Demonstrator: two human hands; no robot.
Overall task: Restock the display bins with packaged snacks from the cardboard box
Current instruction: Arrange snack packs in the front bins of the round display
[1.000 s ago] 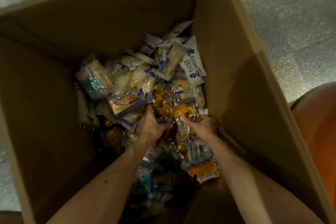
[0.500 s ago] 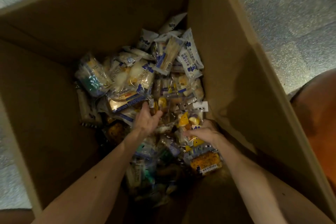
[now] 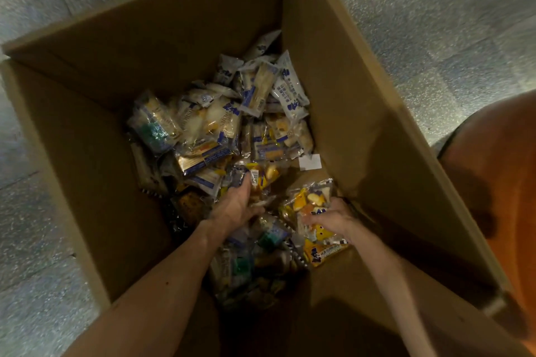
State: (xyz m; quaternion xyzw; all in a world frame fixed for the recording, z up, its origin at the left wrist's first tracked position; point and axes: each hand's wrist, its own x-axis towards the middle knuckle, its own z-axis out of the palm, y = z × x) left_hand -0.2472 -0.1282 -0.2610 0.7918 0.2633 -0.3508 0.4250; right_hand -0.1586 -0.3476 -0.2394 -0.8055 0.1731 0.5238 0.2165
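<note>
Head view, looking straight down into a large open cardboard box that stood on a grey tiled floor.

- A loose heap of snack packets lay in the bottom of the box, piled mostly toward the far and right walls. Most were clear or white wrappers with blue print. A white-and-blue packet sat high on the heap against the right wall, and a teal-printed packet lay at the left edge.
- A small white slip lay on the heap close to the right wall.
- Both bare forearms reached down into the box from the near side.
- The left hand lay back-up on the heap, its fingers reaching forward to touch a small clear packet with yellow contents. I could not tell whether it gripped that packet or only rested against it.
- The right hand was curled round a yellow-printed packet, raised a little above the heap near the right wall. More yellow wrappers showed just under the wrist.
- The near part of the box was in deep shadow, and the packets there were too dark to read.
- Orange cloth filled the right edge, outside the box.
</note>
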